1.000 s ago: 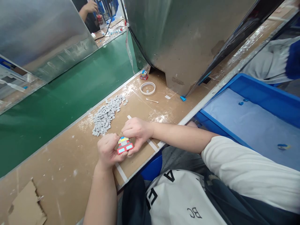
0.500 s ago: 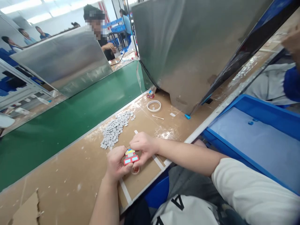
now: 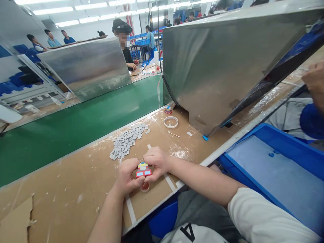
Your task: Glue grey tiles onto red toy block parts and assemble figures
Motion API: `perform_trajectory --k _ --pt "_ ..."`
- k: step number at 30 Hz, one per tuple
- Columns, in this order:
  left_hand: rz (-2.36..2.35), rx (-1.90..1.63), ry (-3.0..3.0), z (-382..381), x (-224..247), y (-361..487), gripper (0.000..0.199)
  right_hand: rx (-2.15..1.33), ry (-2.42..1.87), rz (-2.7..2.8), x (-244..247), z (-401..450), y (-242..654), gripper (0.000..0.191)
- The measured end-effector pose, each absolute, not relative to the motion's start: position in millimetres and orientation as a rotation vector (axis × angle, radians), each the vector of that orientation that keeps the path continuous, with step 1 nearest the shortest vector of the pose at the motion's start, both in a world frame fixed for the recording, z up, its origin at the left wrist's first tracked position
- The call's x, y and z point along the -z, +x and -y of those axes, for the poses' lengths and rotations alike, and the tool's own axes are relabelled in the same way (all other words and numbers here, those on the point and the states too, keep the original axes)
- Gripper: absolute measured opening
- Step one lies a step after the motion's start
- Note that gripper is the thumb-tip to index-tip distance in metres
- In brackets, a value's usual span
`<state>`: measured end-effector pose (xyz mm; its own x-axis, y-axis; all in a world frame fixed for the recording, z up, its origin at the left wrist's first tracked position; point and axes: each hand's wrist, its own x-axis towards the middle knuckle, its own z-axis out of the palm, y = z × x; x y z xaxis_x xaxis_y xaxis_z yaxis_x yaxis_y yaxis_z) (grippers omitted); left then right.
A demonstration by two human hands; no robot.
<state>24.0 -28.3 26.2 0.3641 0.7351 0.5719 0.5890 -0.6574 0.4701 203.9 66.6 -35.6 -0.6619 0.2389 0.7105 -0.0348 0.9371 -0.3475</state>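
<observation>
Both hands grip one small toy piece [image 3: 143,169], red at its wide lower end with two pale blue panels, and with grey, yellow and blue parts above. My left hand [image 3: 128,172] closes on its left side, thumb near the lower edge. My right hand [image 3: 157,162] pinches the right side. Just below the toy, on the cardboard-covered bench, stands a small round cup [image 3: 145,187] with something reddish in it, partly covered by the fingers. Beyond the hands lies a heap of small grey tiles [image 3: 128,141].
A similar toy [image 3: 168,109], a white ring [image 3: 170,126] and a cotton swab [image 3: 174,134] lie farther back. A metal panel [image 3: 215,67] leans at the right; a green belt [image 3: 83,125] runs behind the bench. A blue tray [image 3: 273,182] sits right, torn cardboard [image 3: 17,219] left. A co-worker [image 3: 128,55] is opposite.
The camera view has tilted up, so more of the room shows. Both hands still hold the toy piece in nearly the same pose over the bench.
</observation>
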Motion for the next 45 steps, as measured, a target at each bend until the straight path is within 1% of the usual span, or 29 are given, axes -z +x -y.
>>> perform_trajectory --k 6,11,20,23,29,33,36,39,42,45 --pt "-1.19 -1.153 2.33 30 -15 24 0.067 -0.42 -0.115 2.206 35 -63 213 0.061" --pt "-1.248 -1.1 2.237 31 -8 23 0.072 -0.411 -0.077 2.188 30 -61 218 0.06" --pt "-1.273 -1.04 2.222 31 -8 24 0.074 -0.399 -0.077 2.183 28 -61 219 0.061" --pt "-1.246 -1.064 2.257 31 -10 23 0.071 -0.39 -0.07 2.199 32 -63 218 0.061" --pt "-1.197 -1.084 2.362 29 -11 18 0.063 -0.34 -0.206 2.491 39 -71 215 0.073" --pt "-1.186 -1.122 2.501 28 -13 18 0.061 -0.302 -0.233 2.611 37 -74 216 0.073" --pt "-1.247 -1.154 2.62 29 -12 16 0.055 -0.299 -0.245 2.586 31 -75 219 0.073" --pt "-1.354 -1.248 2.754 30 -9 10 0.048 -0.422 -0.312 2.538 24 -75 219 0.071" --pt "-1.502 -1.301 2.838 29 -7 0 0.048 -0.757 -0.313 2.357 17 -74 217 0.069" --pt "-1.624 -1.253 2.839 27 -8 -5 0.047 -1.115 -0.295 2.136 14 -72 214 0.068"
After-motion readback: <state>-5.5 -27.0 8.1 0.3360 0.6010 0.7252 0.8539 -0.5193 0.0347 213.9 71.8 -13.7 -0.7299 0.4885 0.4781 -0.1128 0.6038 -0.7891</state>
